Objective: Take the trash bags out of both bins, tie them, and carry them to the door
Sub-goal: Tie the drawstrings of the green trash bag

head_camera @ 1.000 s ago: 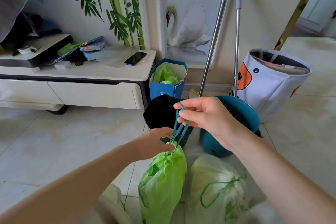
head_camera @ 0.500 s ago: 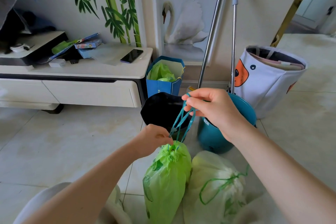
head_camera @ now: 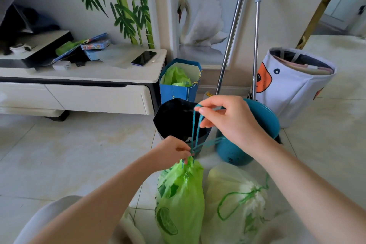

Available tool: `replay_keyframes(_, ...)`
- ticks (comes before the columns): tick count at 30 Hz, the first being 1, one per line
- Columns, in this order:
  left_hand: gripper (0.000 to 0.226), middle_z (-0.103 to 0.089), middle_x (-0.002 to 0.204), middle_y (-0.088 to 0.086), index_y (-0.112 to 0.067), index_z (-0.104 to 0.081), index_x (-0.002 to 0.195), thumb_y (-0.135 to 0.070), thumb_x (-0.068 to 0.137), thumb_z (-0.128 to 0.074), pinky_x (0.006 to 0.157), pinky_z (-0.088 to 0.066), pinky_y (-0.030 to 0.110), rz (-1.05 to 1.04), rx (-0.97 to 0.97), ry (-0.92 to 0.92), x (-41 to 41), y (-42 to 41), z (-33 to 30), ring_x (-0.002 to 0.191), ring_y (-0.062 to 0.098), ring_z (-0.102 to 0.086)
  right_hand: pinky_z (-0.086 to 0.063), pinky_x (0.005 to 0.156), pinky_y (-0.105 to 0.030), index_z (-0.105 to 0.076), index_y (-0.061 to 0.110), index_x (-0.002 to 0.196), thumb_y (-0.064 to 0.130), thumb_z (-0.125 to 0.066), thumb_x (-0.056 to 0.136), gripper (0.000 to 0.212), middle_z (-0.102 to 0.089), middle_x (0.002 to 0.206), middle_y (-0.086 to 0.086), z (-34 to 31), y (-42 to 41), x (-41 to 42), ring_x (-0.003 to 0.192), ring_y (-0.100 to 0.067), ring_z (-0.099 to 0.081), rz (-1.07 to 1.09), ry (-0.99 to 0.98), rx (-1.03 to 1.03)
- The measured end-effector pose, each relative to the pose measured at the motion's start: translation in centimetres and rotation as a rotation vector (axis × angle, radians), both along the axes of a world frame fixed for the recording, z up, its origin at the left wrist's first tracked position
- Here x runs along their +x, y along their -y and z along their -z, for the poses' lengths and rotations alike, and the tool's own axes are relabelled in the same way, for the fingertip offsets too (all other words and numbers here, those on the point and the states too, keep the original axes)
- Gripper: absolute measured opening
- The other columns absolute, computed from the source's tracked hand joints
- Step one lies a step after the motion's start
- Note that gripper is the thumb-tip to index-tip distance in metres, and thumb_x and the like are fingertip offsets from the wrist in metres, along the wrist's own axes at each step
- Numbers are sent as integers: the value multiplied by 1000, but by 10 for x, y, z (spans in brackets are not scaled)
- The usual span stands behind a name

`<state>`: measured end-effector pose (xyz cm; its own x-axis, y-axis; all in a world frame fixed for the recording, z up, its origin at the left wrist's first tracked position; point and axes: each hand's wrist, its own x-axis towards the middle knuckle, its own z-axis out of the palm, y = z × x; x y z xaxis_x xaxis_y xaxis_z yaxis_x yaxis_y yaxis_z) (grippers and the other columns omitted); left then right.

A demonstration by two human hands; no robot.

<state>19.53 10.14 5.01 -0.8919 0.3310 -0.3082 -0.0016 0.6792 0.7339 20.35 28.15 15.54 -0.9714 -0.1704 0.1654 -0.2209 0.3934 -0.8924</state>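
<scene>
Lower centre of the frame: a bright green trash bag [head_camera: 181,202] is standing on the tiled floor [head_camera: 69,154], its neck gathered tight. The left hand [head_camera: 171,151] is pinching closed on the gathered neck, fingers curled around the base of the teal drawstring [head_camera: 196,127]. The right hand [head_camera: 227,123], just above and to the right, is pinching the top of the drawstring loop between thumb and forefinger, remaining fingers loosely curled; the two strands are running taut between the hands. Lower right: a pale, whitish trash bag [head_camera: 235,202] is lying just beside the green one, touching it, its mouth cinched with a green drawstring [head_camera: 233,202] forming a slack loop. Centre, behind the hands: a black bin [head_camera: 174,119] and a teal bin [head_camera: 233,150] are sitting side by side, both tilted toward the camera; whether either holds a liner cannot be told. Behind them a blue paper bag [head_camera: 178,93] with green plastic inside is standing against a white low cabinet [head_camera: 95,93], which is carrying a phone [head_camera: 143,58]. Two metal poles [head_camera: 233,31] are leaning on the wall; a white fabric basket [head_camera: 293,85] is sitting at right.
</scene>
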Motion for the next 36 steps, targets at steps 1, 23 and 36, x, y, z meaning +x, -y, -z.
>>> replay_keyframes(1,17,-71,80,12,-15,-74,75,-17,83,-59,63,-50,37,42,-13,30,1,-2,0,62,15,-52,-57,65,-19,-74,13,88,11,-62,89,12,-73,73,-1,1,3,-1,64,-10,-73,-6,-2,-6)
replay_keyframes(23,32,-74,83,17,3,-73,80,-26,89,-62,70,-50,40,-39,100,108,5,1,-3,70,17,-57,-47,89,-28,-56,22,124,28,-62,86,40,-67,111,0,69,11,-9,105,-17,-62,-301,371,611)
replay_keyframes(36,27,-73,80,-12,-13,-76,94,-30,93,-55,68,-48,22,-12,29,173,8,15,-3,68,6,-55,-30,47,-20,-67,26,68,25,-50,91,28,-46,52,2,72,-16,0,50,-10,-40,-293,299,624)
